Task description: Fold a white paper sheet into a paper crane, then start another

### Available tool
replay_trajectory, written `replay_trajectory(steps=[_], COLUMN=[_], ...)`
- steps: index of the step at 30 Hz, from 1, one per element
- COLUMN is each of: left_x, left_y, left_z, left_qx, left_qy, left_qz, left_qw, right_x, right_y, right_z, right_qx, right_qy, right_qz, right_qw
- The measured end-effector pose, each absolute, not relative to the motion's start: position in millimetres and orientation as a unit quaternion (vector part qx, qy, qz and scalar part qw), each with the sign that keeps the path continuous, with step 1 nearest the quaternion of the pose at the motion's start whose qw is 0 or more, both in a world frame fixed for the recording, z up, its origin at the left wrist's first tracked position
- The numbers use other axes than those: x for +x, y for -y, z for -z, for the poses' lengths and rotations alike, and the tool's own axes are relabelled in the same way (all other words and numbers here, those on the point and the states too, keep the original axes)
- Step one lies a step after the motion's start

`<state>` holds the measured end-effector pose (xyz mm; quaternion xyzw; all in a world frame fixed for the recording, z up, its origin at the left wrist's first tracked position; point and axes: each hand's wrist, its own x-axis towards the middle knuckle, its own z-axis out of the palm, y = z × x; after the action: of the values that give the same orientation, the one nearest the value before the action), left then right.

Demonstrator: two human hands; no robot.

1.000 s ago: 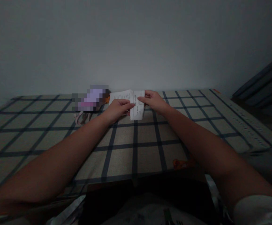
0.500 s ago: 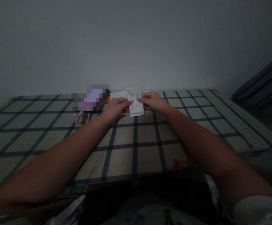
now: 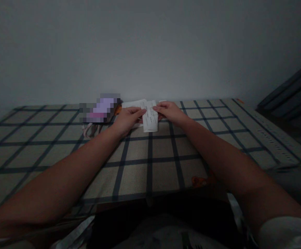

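Slip (image 3: 150, 123) had slid a bit nearer and straightened up compared with half a second earlier, when it leaned; it sat over the checked cloth (image 3: 163, 173), right between the left hand (image 3: 128, 120) and right hand (image 3: 171, 111), long axis running roughly near to far, neither hand clearly nearer; both were nearly closed, pinching its two sides, undersides hidden; paper (image 3: 132, 104) lay just behind and leftward, wall (image 3: 150, 52) past that; hands had barely budged, fwiw.

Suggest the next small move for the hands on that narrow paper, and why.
Perhaps slide the left hand and right hand toward the near end of the narrow paper, smoothing it: both pinch its sides farther up, leaving that end unheld.
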<state>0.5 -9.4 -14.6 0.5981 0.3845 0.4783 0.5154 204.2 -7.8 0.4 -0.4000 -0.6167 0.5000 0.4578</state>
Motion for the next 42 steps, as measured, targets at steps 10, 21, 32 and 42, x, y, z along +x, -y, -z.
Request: replay_trajectory(steps=[10,21,32,42], left_x=[1.4,-0.2,2.9,-0.1], left_y=[12.9,9.9,17.7,8.2], left_z=[10.5,11.3,6.1,12.3], left_qx=[0.568,0.583,0.598,0.559], left_qy=[-0.387,-0.390,-0.403,-0.373], left_qz=[-0.492,-0.518,-0.509,-0.559], left_qw=[0.534,0.489,0.470,0.486], right_x=[204.4,203.1,202.5,202.3], right_y=[12.7,8.6,5.9,12.0], right_z=[-3.2,-1.1,0.5,0.9], right_qx=[-0.407,-0.398,-0.416,-0.409], right_qy=[0.644,0.614,0.596,0.633], right_qz=[-0.461,-0.500,-0.499,-0.506], right_qw=[0.455,0.464,0.473,0.420])
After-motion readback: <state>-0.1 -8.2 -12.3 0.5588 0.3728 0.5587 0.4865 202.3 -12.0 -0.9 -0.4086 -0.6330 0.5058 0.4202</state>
